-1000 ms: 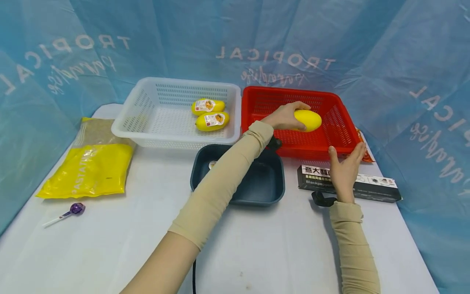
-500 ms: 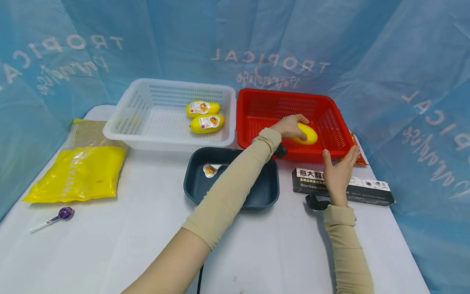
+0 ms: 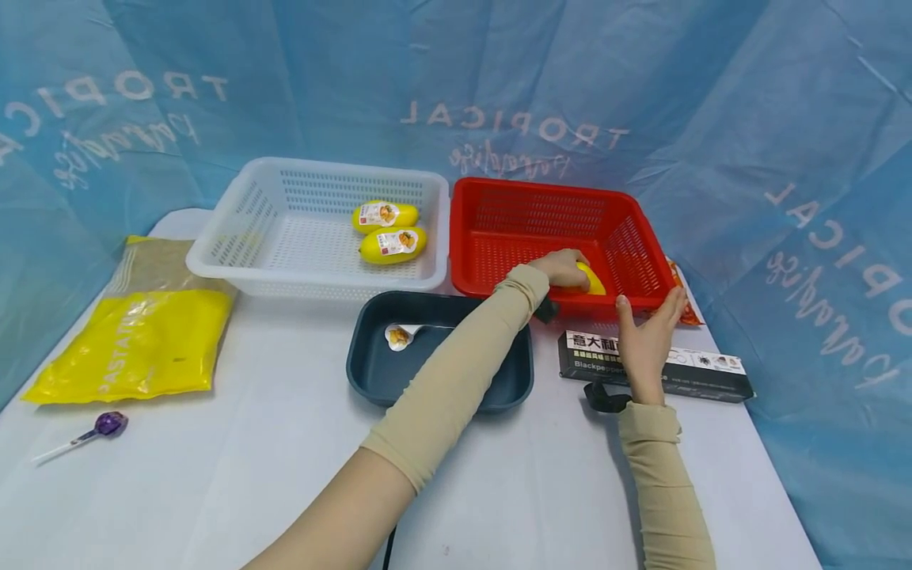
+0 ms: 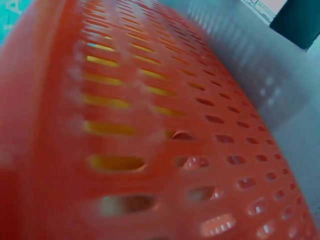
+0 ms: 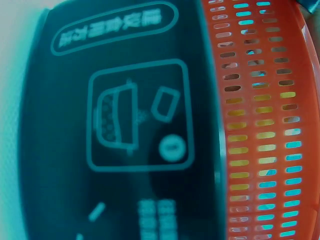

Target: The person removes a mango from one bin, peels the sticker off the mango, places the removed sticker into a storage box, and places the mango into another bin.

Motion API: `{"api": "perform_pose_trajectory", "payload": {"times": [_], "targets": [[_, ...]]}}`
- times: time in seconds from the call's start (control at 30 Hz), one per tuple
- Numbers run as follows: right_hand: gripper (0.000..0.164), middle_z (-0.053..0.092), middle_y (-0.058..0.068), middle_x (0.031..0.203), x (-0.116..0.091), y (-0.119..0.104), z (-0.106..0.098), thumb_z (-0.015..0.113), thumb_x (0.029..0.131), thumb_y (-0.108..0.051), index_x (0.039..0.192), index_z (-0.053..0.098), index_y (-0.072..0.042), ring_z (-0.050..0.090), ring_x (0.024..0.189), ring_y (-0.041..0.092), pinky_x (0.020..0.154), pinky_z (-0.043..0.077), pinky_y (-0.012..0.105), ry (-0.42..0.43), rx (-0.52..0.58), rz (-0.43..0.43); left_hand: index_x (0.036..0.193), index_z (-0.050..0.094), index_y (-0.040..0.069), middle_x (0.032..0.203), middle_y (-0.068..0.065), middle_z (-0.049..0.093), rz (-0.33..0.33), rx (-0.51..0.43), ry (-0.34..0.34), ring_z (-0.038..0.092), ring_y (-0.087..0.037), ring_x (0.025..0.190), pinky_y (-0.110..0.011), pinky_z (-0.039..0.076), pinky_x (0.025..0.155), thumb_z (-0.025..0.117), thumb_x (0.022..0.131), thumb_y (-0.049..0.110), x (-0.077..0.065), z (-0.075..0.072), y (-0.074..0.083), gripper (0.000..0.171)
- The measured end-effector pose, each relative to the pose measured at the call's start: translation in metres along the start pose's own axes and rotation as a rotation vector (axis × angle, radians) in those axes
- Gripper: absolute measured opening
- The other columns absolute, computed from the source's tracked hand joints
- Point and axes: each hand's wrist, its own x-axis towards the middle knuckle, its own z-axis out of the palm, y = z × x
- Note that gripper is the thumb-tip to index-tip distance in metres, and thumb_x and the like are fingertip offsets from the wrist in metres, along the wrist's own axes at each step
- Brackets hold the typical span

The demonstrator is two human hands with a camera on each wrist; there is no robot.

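My left hand reaches down into the red basket and grips a yellow mango-shaped fruit low near the front wall. Part of the fruit is hidden by the hand and the rim. Through the slots of that wall, yellow shows in the left wrist view. At the basket's front right corner, my right hand is held up with thumb and fingers spread, fingertips at the rim. Below it lies a black box with white print, which fills much of the right wrist view.
Two labelled yellow fruits lie in a white basket. A dark blue basin with a small picture tag stands in front. At left are a yellow bag and a lollipop; an orange packet sits behind the red basket's corner.
My left hand has lowered the yellow fruit from above the red basket down into it. My right hand stays at the rim; the whole view has shifted slightly.
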Motion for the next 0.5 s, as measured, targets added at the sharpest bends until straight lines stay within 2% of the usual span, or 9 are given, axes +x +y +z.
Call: {"api": "perform_pose_trajectory", "payload": {"times": [0.23,0.33,0.5], "targets": [[0.096,-0.007,0.006,0.165,-0.002,-0.001,0.004,0.056,0.092,-0.048,0.156,-0.003,-0.010,-0.006,0.152,0.027,0.120,0.012,0.057,-0.023,0.008,0.025,0.137,0.044,0.015,0.128,-0.001,0.053,0.001,-0.108,-0.020,0.050,-0.015,0.107,-0.027,0.044,0.095,0.062,0.085,0.025,-0.005,0.006,-0.009,0.055],[0.096,-0.007,0.007,0.164,-0.003,0.000,0.004,0.057,0.092,-0.048,0.156,-0.003,-0.010,-0.007,0.152,0.028,0.119,0.013,0.057,-0.020,0.007,0.016,0.141,0.041,0.015,0.135,-0.002,0.050,0.004,-0.133,-0.043,0.047,-0.016,0.113,-0.029,0.043,0.099,0.060,0.088,0.026,-0.012,0.007,-0.008,0.057],[0.097,-0.006,0.010,0.164,0.000,0.002,0.001,0.058,0.091,-0.049,0.156,-0.002,-0.009,-0.004,0.152,0.030,0.119,0.015,0.056,0.003,0.010,-0.007,0.144,0.039,0.015,0.142,-0.001,0.046,0.016,-0.168,-0.036,0.045,-0.016,0.121,-0.032,0.043,0.104,0.061,0.089,0.025,-0.016,0.000,-0.002,0.059]]}}
